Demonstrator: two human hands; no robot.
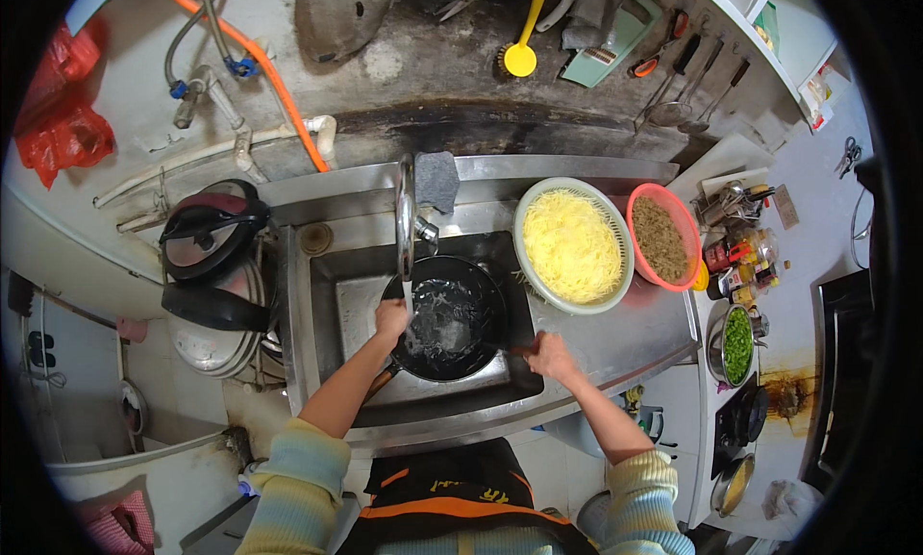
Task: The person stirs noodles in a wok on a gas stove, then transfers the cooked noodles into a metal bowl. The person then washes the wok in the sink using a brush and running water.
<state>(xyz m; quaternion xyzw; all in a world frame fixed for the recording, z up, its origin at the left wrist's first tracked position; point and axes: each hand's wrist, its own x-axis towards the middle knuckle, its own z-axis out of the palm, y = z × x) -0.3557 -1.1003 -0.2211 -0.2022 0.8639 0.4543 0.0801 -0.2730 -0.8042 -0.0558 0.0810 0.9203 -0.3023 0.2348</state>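
Note:
A black wok [472, 284] with water in it sits in the stainless steel sink [353, 302]. Its wooden handle [381, 383] points to the lower left. From the curved chrome faucet [405, 216] a stream of water runs into the wok's left side. Beside that stream, my left hand [391, 318] is closed at the left rim; its fingertips are hidden. My right hand [549, 356] grips a brown handle [518, 351] at the wok's right edge. Whether this handle belongs to the wok or to a utensil in it, I cannot tell.
Right of the sink stand a pale basket [573, 245] of yellow shreds and a pink basket [660, 237] of brown crumbly food. Further right are bottles [750, 266] and a bowl of chopped greens [737, 346]. A lidded pressure cooker [209, 237] stands at left.

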